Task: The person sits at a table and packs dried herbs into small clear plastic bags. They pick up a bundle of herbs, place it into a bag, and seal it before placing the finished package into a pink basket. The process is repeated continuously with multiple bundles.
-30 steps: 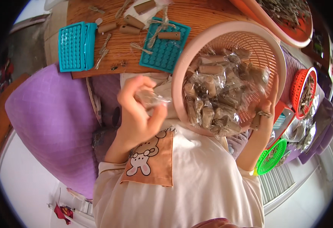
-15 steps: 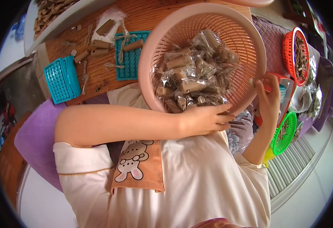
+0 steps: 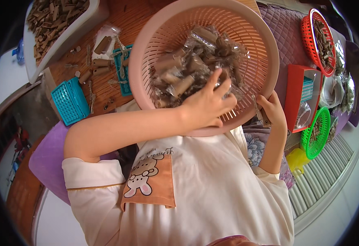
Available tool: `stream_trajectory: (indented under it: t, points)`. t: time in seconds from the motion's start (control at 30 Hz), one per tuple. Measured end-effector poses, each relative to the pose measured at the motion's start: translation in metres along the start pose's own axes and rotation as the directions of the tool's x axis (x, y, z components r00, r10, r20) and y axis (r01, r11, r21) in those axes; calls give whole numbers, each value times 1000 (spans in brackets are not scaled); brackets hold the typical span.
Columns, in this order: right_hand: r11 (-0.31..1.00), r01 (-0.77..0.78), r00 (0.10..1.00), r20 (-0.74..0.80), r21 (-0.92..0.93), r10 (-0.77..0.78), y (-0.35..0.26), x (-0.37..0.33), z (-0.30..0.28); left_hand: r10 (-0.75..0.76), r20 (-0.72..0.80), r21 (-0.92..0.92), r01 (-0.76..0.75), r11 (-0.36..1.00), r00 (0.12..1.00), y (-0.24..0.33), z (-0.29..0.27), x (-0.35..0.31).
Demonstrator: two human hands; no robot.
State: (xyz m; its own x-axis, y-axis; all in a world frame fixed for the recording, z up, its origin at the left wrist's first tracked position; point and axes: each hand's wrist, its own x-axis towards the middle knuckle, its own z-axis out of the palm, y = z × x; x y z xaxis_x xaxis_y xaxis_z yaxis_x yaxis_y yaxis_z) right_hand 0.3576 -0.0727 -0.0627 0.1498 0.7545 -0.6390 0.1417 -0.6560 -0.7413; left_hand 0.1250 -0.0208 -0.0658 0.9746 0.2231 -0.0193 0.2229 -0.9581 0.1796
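A large pink plastic basket [image 3: 135,61] sits tilted in front of me, with a heap of brown tube-shaped pieces in clear wrappers [image 3: 183,85] inside. My left hand [image 3: 210,100] reaches over its near rim, fingers spread above the wrapped pieces. It appears to hold none of them. Just outside the basket's right rim, my right hand [image 3: 274,110] pinches a small brown tube [image 3: 266,119] with a twisted cord [image 3: 255,104] beside it. The fingers partly hide that tube.
Teal ridged trays [image 3: 69,101], loose brown tubes [image 3: 101,62] and cords lie on the wooden table at left. A white tub [image 3: 32,61] of brown pieces stands behind. At right are a red basket [image 3: 307,39], a red box [image 3: 293,98] and a green basket [image 3: 323,141].
My left hand has moved from the near rim to above the wrapped pieces. The right hand has come down and left, now showing a tube. The basket appears shifted left and up.
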Motion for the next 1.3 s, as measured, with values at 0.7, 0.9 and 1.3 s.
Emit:
stream_trajectory:
  t: [0.7,0.9,1.3]
  points:
    - [999,29,998,47,36,-31,-24,-3,18,-309,-175,-221,268,938,935,-116,-69,-2]
    - [994,45,998,30,100,-48,-28,-5,22,-250,-147,-70,242,968,957,-134,-77,-1]
    - [999,45,994,95,17,-46,-20,0,11,-265,-26,-238,252,938,964,-136,-91,0]
